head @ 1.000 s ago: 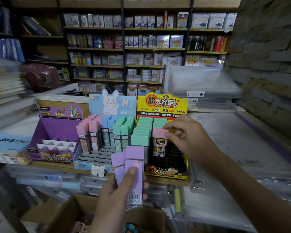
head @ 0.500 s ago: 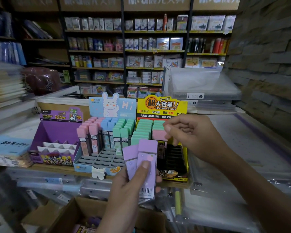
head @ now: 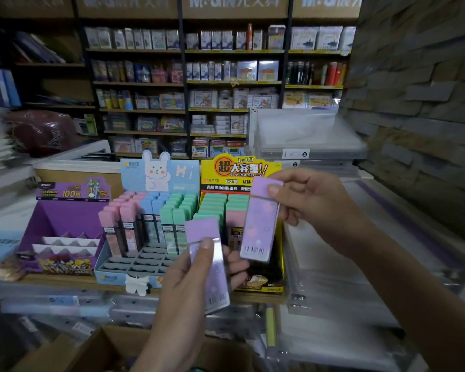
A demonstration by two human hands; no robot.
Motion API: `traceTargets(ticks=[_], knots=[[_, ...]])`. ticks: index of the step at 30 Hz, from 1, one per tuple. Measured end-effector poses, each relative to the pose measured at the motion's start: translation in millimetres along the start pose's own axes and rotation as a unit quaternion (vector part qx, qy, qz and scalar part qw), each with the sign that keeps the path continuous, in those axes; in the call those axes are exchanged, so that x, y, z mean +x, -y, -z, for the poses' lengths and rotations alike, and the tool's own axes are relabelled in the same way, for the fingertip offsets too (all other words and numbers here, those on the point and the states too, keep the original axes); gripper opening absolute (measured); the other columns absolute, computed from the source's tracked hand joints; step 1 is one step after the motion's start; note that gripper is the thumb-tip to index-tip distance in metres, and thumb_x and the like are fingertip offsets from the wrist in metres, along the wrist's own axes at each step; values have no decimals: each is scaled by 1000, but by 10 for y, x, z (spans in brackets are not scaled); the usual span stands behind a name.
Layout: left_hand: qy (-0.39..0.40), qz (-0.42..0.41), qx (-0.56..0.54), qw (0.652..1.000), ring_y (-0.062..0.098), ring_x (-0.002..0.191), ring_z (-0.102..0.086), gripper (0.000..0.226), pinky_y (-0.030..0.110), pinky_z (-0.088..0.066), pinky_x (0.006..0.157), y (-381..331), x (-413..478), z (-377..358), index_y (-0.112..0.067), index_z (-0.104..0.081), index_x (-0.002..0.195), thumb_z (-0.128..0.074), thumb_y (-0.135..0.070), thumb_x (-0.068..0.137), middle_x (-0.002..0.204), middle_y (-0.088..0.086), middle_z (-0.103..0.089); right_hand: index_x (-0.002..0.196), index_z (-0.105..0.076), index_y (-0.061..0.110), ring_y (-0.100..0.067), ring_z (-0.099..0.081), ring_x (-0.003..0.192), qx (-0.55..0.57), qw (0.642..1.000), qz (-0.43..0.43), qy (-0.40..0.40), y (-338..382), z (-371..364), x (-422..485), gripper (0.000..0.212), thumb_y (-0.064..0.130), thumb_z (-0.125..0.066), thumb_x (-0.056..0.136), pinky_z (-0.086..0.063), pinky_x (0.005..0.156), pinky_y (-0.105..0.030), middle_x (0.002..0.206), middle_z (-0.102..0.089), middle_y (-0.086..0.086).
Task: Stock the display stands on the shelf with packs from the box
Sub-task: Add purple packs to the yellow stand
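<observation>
right hand (head: 314, 200): pinches lilac pack (head: 261, 226) by its cap | left hand (head: 191, 285): grips second lilac pack (head: 208, 267), below-left of right hand

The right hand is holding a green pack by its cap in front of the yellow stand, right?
Not quite. The pack in the right hand is purple, not green. The head view shows it held by its cap in front of the yellow stand.
</observation>
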State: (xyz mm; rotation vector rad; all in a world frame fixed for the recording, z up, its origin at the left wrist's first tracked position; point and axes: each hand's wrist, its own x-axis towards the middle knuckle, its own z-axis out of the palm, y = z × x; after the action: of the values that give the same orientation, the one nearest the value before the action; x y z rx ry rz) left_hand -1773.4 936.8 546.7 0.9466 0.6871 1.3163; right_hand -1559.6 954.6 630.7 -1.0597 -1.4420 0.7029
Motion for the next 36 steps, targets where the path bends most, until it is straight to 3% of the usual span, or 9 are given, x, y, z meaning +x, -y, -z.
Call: traceTargets(ticks=[3,6,10,13,18,24,30,36], knots=[[2,-14,41,999,31,78,-78,25,34,-63,62,-30,50,80,-22,-83,86,-63,-37,82,90,14,-79,103,-72,8,-13,-53,47,-59,995,30,-78,-23,132,105,10,7,-67,94,-44,46,-25,62,-61,-15],[2,-20,58,998,26,71,-77,22,35,-63,60,-20,87,98,-33,-83,85,-65,-42,75,83,3,-78,103,-71,9,-11,-61,49,-147,982,55,-106,-94,182,204,10,8,-67,94,-47,48,-27,69,-65,-19],[6,-54,73,996,23,60,-70,24,37,-62,57,11,95,55,-28,-80,81,-67,-46,71,69,6,-69,98,-66,10,-40,-63,62,-231,965,75,-97,-250,181,335,8,6,-68,91,-55,56,-42,75,-59,-31],[0,-86,81,993,29,63,-71,23,39,-62,59,55,116,47,-31,-78,90,-67,-45,75,72,9,-69,92,-65,15,-42,-61,66,-267,957,80,-86,-393,164,367,9,8,-69,88,-55,65,-55,73,-60,-24],[-7,-113,105,988,31,65,-74,22,34,-62,58,108,160,34,-38,-77,93,-66,-46,76,72,8,-73,89,-66,22,-20,-56,58,-318,939,109,-76,-565,138,298,12,10,-68,87,-52,61,-35,64,-61,-9],[-11,-110,117,987,35,70,-75,19,31,-62,59,146,190,60,-39,-76,95,-64,-40,80,77,11,-75,92,-69,23,-14,-58,62,-334,934,113,-60,-599,124,306,12,13,-69,87,-51,66,-33,68,-64,-1],[-3,-106,125,986,30,70,-76,18,27,-60,58,146,191,64,-42,-76,92,-64,-41,79,80,9,-76,98,-72,21,4,-59,67,-341,930,132,-47,-592,115,300,14,11,-69,89,-45,64,-15,71,-60,18],[-2,-106,127,986,27,71,-76,20,27,-61,59,134,191,83,-43,-76,94,-64,-43,78,82,6,-77,104,-74,17,-6,-56,72,-372,918,126,-52,-600,104,287,17,11,-70,89,-40,67,-11,80,-60,10]])
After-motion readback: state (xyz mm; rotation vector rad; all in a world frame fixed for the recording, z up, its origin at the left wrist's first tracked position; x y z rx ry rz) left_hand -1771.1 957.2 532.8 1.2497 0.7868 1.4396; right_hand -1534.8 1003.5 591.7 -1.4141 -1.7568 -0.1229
